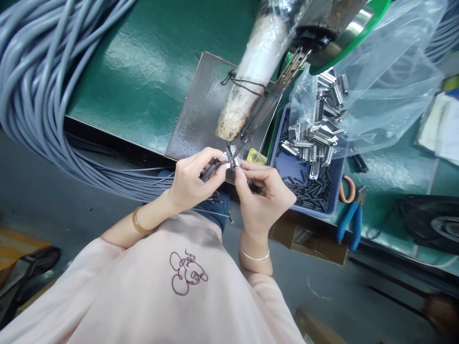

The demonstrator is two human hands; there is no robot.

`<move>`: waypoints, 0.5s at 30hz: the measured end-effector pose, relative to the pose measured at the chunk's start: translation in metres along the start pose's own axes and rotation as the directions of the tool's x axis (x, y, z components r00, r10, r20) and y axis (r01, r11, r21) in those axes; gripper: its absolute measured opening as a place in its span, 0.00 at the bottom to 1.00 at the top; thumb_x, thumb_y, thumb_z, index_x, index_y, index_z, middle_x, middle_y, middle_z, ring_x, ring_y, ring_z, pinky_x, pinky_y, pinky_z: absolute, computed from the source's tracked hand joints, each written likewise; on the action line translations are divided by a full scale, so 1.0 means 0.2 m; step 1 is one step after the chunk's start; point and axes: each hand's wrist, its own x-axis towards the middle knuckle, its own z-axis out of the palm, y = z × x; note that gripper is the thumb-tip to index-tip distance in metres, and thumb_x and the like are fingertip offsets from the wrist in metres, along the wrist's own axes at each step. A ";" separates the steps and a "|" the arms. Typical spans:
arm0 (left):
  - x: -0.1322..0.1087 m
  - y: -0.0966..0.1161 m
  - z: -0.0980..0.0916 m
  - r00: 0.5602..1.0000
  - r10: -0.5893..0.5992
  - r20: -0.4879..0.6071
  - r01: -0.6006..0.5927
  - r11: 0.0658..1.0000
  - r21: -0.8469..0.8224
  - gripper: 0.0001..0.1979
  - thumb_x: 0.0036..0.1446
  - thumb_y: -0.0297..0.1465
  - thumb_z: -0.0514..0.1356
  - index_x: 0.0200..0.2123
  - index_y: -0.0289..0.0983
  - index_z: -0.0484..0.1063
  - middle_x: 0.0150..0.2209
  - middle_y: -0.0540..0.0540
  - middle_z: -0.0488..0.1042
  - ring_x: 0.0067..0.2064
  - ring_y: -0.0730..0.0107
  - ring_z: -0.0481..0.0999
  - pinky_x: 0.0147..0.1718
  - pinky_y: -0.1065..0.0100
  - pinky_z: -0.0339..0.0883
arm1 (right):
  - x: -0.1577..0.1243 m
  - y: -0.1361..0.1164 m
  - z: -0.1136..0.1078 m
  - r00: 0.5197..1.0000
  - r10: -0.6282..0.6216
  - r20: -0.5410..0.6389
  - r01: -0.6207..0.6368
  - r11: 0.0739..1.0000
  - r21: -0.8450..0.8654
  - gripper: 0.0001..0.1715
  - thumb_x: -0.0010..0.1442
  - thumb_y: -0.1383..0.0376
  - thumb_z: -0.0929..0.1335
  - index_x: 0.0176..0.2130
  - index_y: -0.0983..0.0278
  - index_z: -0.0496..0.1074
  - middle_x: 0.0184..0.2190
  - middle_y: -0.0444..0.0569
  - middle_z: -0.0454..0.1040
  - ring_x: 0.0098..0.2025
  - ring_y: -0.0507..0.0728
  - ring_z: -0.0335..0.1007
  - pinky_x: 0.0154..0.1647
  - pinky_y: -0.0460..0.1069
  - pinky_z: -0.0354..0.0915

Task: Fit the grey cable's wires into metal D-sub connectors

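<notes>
My left hand (193, 177) is closed around a grey cable (209, 172), whose thin coloured wires reach toward a small metal multi-pin connector (231, 152). From the other side, the fingertips of my right hand (261, 191) pinch that connector at its lower edge. A soldering iron (267, 102), mounted above, points down with its tip at or very near the connector's pins. Fingers partly hide the wire ends, so I cannot tell which are joined.
A plastic-wrapped tube (247, 79) hangs over a dark metal plate (191, 114). At right, a blue bin (337, 193) holds loose connectors (321, 138) and short black sleeves (310, 188). Pliers (350, 220) lie beside it. A thick bundle of grey cables (39, 81) fills the left.
</notes>
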 end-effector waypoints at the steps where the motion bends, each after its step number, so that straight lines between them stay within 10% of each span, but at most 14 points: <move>1: 0.00 0.00 0.00 1.000 0.007 0.001 -0.007 1.000 0.008 0.04 0.59 0.19 0.61 0.38 0.27 0.70 0.32 0.48 0.74 0.27 0.87 0.66 0.28 0.84 0.61 | 0.00 0.00 0.00 1.000 -0.001 0.000 0.001 1.000 0.000 0.09 0.58 0.76 0.73 0.35 0.67 0.70 0.38 0.42 0.80 0.40 0.45 0.78 0.42 0.37 0.72; 15: 0.03 0.02 0.02 0.998 -0.049 -0.028 0.049 0.999 0.003 0.04 0.55 0.18 0.61 0.35 0.28 0.69 0.28 0.52 0.70 0.24 0.88 0.62 0.24 0.84 0.57 | 0.00 0.01 0.00 1.000 -0.011 0.003 0.011 1.000 0.015 0.09 0.58 0.76 0.73 0.35 0.67 0.70 0.39 0.44 0.80 0.42 0.48 0.79 0.44 0.41 0.75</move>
